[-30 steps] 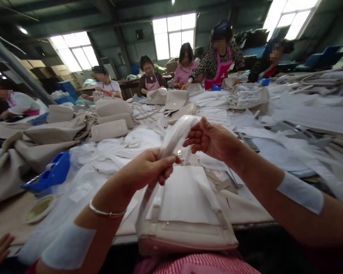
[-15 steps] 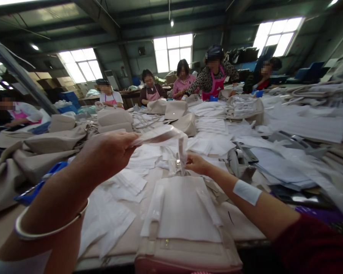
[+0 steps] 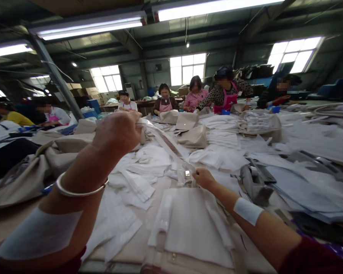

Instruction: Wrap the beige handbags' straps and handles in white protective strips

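Observation:
A pale bag lies in front of me with a white sheet over its face. Wrapped strips run down both sides of the sheet. From the bag's far end a strap in clear wrapping rises at a slant, pulled taut. My left hand is closed round the strap's upper end, raised above the table. Low down, beside a small metal fitting, my right hand pinches the strap's lower part. The fingertips of my left hand are mostly hidden behind the fist.
White sheets are strewn left of the bag. Beige bags and stacked white pieces lie farther back. Grey pieces stand at right, brownish-beige material at left. Several people work across the table.
My left hand has lifted and drawn back, and the strap has gone from a bent loop to a straight slant. My right hand stays at its lower end. The view has tilted up.

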A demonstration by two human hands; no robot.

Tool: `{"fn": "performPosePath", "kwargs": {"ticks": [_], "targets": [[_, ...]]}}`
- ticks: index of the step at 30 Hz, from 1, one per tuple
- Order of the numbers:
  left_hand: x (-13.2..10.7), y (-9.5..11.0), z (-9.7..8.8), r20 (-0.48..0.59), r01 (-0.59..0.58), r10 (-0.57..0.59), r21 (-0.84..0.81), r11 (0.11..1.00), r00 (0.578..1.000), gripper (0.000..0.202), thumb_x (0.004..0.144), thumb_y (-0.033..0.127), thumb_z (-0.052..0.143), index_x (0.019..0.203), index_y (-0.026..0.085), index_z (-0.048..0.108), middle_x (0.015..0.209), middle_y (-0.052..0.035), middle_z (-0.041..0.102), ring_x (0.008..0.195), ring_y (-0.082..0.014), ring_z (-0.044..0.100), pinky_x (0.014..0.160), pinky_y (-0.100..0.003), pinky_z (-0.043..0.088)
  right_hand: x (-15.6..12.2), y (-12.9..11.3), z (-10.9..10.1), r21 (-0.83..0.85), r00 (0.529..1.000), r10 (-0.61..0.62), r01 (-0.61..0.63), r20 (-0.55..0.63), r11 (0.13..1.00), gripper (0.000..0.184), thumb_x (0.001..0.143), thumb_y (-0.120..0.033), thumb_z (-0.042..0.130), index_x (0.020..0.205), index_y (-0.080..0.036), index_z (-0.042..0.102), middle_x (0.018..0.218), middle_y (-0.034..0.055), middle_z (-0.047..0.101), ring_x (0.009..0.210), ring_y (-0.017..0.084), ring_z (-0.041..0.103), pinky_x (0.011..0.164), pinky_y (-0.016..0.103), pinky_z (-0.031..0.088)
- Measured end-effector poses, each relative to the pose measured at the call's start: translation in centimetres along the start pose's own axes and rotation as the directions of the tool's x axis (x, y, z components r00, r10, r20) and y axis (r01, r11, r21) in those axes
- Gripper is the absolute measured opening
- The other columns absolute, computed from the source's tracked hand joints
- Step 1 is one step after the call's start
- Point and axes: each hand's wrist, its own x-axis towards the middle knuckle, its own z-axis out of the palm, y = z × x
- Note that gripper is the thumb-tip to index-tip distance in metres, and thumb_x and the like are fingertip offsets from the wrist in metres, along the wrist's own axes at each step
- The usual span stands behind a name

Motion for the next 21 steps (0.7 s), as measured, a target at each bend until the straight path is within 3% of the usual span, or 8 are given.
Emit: {"fn": "performPosePath", "kwargs": {"ticks": [4,10,12,13,15,16,17,21], "targets": [[-1.2,-0.9,1.6,0.292,-0.075,0.107,-0.121,0.99,0.95,0.068,0.074,0.056,0.064,0.131,0.02,0.062,0.097,-0.0068,0.074,0.082,-0.0249,0.066,0.078,-0.033,0.048,-0.4,1.5,0.0,-0.011,0.99,0.129,-0.128,0.048,0.992,0.034,0.096,-0.043,0.055,0.083,-0.014,0.064,0.074,-0.0005,0.066,0.063,0.011,0.061,0.066,0.029,0.052],[-2.0,-4.7,3.9,0.287,-0.056,0.072,-0.062,0.997,0.955,0.039,0.083,0.049,0.052,0.077,0.018,0.075,0.067,-0.0075,0.066,0.064,-0.0213,0.058,0.061,-0.03,0.041,-1.4,1.9,-1.2,-0.021,0.992,0.129,-0.128,0.017,0.992,0.031,0.094,-0.036,0.054,0.081,-0.014,0.071,0.071,0.0044,0.071,0.064,0.013,0.064,0.062,0.025,0.046],[-2.6,-5.9,4.1,0.412,0.028,0.048,-0.176,0.984,0.91,0.042,0.08,0.055,0.058,0.062,0.019,0.071,0.054,-0.0049,0.058,0.054,-0.0178,0.052,0.052,-0.027,0.037,-1.6,1.8,-1.5,-0.025,0.994,0.109,-0.109,0.008,0.994,0.028,0.091,-0.033,0.054,0.08,-0.015,0.073,0.068,0.0056,0.072,0.065,0.015,0.065,0.06,0.024,0.043],[-3.1,-6.3,4.0,0.505,0.102,0.054,-0.276,0.956,0.861,0.045,0.078,0.058,0.061,0.058,0.019,0.07,0.05,-0.0041,0.056,0.05,-0.0162,0.049,0.05,-0.026,0.037,-1.7,1.8,-1.7,-0.027,0.995,0.098,-0.098,0.005,0.995,0.027,0.091,-0.032,0.054,0.081,-0.015,0.073,0.068,0.0058,0.072,0.065,0.016,0.065,0.06,0.024,0.042],[-4.3,-6.7,3.7,0.657,0.291,0.129,-0.49,0.822,0.743,0.049,0.078,0.062,0.062,0.056,0.019,0.07,0.046,-0.0043,0.055,0.046,-0.0151,0.049,0.048,-0.026,0.039,-1.7,1.6,-1.9,-0.032,0.997,0.074,-0.074,0.007,0.997,0.024,0.089,-0.029,0.055,0.081,-0.016,0.073,0.068,0.0062,0.072,0.066,0.017,0.065,0.06,0.024,0.041],[-5.0,-6.6,3.5,0.678,0.382,0.184,-0.593,0.709,0.712,0.05,0.079,0.062,0.061,0.057,0.019,0.071,0.043,-0.004,0.053,0.043,-0.0146,0.049,0.047,-0.027,0.04,-1.7,1.5,-2.0,-0.035,0.998,0.059,-0.059,0.011,0.998,0.023,0.088,-0.028,0.056,0.08,-0.016,0.073,0.069,0.0066,0.072,0.067,0.017,0.065,0.061,0.025,0.041],[-5.7,-6.3,3.3,0.666,0.457,0.228,-0.683,0.57,0.71,0.049,0.079,0.063,0.062,0.059,0.019,0.073,0.041,-0.0028,0.05,0.04,-0.0138,0.047,0.045,-0.027,0.041,-1.7,1.4,-2.0,-0.038,0.999,0.044,-0.043,0.017,0.998,0.022,0.087,-0.027,0.056,0.078,-0.015,0.073,0.07,0.0073,0.072,0.068,0.017,0.065,0.061,0.025,0.041],[-7.6,-3.4,3.1,0.528,0.539,0.162,-0.842,-0.029,0.834,0.029,0.077,0.05,0.072,0.084,0.023,0.077,0.039,0.0051,0.038,0.033,-0.0069,0.033,0.035,-0.021,0.034,-1.4,0.8,-1.9,-0.03,0.999,0.001,0.0,0.045,1.0,0.022,0.087,-0.024,0.056,0.075,-0.014,0.072,0.069,0.0093,0.072,0.066,0.018,0.064,0.061,0.025,0.039]]}}
